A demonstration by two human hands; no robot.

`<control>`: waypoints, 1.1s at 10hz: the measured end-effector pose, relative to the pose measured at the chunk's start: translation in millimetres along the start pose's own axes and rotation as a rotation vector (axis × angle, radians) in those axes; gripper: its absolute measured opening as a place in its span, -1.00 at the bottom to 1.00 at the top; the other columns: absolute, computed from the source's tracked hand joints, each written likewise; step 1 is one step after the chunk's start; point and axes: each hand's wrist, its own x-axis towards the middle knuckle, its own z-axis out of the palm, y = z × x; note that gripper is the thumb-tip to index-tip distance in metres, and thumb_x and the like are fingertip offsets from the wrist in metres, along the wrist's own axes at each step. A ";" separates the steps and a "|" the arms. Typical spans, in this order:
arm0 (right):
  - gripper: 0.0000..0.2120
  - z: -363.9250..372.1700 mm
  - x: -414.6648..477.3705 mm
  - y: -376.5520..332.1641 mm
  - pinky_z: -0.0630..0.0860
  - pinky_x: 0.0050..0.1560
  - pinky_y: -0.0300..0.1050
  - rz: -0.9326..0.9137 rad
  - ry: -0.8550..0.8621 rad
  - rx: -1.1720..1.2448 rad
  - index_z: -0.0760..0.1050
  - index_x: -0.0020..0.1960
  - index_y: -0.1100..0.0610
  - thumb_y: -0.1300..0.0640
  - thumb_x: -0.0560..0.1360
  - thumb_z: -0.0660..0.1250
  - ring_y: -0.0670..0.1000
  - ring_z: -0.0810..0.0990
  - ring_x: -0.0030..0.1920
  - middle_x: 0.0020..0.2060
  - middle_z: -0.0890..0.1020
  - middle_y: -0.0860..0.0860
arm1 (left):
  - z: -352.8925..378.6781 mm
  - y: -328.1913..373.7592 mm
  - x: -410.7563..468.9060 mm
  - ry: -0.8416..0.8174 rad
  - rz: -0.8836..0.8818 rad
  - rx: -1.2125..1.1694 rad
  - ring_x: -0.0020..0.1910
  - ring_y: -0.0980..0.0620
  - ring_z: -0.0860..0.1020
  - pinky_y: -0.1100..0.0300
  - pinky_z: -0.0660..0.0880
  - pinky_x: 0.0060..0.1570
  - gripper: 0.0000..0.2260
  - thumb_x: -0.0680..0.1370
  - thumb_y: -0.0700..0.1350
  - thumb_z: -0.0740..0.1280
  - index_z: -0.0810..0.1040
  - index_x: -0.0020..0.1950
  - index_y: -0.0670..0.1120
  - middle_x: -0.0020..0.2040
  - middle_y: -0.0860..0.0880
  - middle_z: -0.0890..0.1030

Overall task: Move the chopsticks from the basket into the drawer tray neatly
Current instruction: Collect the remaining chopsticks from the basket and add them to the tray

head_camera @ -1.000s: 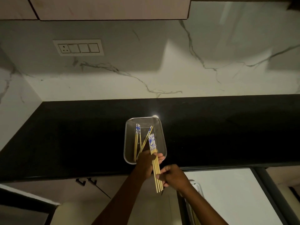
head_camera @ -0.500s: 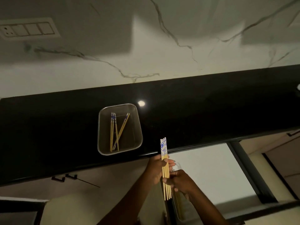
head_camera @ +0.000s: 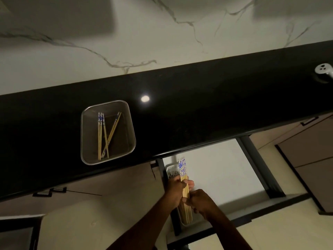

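Observation:
A metal basket [head_camera: 86,127] sits on the black counter and holds several bamboo chopsticks [head_camera: 105,135] with blue-and-white tops, some crossed. My left hand [head_camera: 175,191] and my right hand [head_camera: 200,201] together grip a bundle of chopsticks [head_camera: 183,170], blue tops pointing away from me. The bundle hangs over a narrow white tray [head_camera: 170,171] at the left side of the open drawer [head_camera: 219,170]. More chopsticks lie in the tray below my hands [head_camera: 187,216].
The black counter [head_camera: 198,109] overhangs the back of the drawer. The drawer has a dark frame [head_camera: 259,168] on the right and front. Cabinet fronts with dark handles [head_camera: 48,192] flank it. A metal fitting [head_camera: 323,69] sits at far right.
Both hands have carried the bundle from the basket, down and to the right, to above the drawer tray. The view has swung toward the drawer.

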 end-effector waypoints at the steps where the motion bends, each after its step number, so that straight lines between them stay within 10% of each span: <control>1: -0.69 -1.5 5.1 15.2 0.36 -0.51 -0.31 -0.009 -0.001 -0.109 0.54 -0.43 0.09 0.11 0.47 0.46 -0.11 0.41 -0.64 -0.64 0.49 -0.07 | 1.3 -13.5 2.8 0.051 -0.029 0.063 0.01 -0.25 0.68 -0.07 0.64 0.07 -0.81 0.62 -0.38 0.24 0.57 0.18 -0.33 0.07 -0.35 0.67; 3: -0.63 0.7 25.6 14.3 0.42 -0.55 -0.29 0.032 -0.008 -0.346 0.46 -0.49 0.09 0.14 0.48 0.40 -0.16 0.45 -0.67 -0.65 0.48 -0.05 | -10.0 -30.8 8.9 0.250 0.188 0.606 -0.06 -0.06 0.61 0.18 0.53 -0.04 -0.98 0.58 -0.19 0.38 0.58 -0.02 -0.14 -0.12 -0.07 0.64; 5: -0.65 10.0 43.6 16.9 0.35 -0.65 -0.41 0.143 -0.014 -0.356 0.33 -0.38 0.08 0.27 0.54 0.31 -0.18 0.48 -0.66 -0.78 0.42 -0.14 | -24.3 -41.4 14.3 0.180 0.679 1.246 0.32 -0.16 0.51 0.07 0.54 0.22 -0.67 0.63 -0.19 0.25 0.48 0.40 -0.20 0.38 -0.19 0.48; 6: -0.76 19.2 50.7 21.4 0.33 -0.45 -0.35 0.104 -0.018 -0.425 0.48 -0.25 0.27 0.26 0.59 0.24 0.11 0.68 -0.05 -0.27 0.74 0.09 | -29.8 -44.0 23.1 -0.014 0.727 1.608 0.57 -0.20 0.19 -0.04 0.26 0.51 -0.62 0.66 -0.12 0.16 0.41 0.48 -0.14 0.56 -0.18 0.30; 7: -0.67 21.6 59.1 25.2 0.49 -0.10 -0.17 0.053 -0.035 -0.409 0.46 0.34 0.36 0.27 0.61 0.24 0.13 0.62 0.11 0.31 0.55 0.25 | -36.4 -47.6 34.0 -0.144 0.723 1.780 0.63 -0.18 -0.02 -0.07 0.09 0.57 -0.62 0.70 -0.06 0.07 0.37 0.51 -0.08 0.63 -0.12 0.15; 9: -0.65 30.4 73.6 35.3 0.50 -0.10 -0.19 0.067 -0.051 -0.545 0.43 0.36 0.35 0.23 0.63 0.22 -0.04 0.54 -0.13 0.26 0.60 0.25 | -35.8 -51.1 48.8 -0.249 0.714 1.938 0.63 -0.21 -0.03 -0.12 -0.01 0.58 -0.64 0.67 -0.11 0.16 0.42 0.47 -0.10 0.62 -0.15 0.18; 11: -0.64 32.9 80.1 43.2 0.46 0.13 -0.13 -0.049 -0.086 -0.649 0.44 0.38 0.29 0.18 0.62 0.25 0.08 0.60 0.14 0.21 0.61 0.17 | -36.6 -59.5 58.8 -0.264 0.713 2.027 0.62 -0.23 0.01 -0.17 0.01 0.58 -0.65 0.65 -0.12 0.22 0.46 0.43 -0.14 0.58 -0.17 0.28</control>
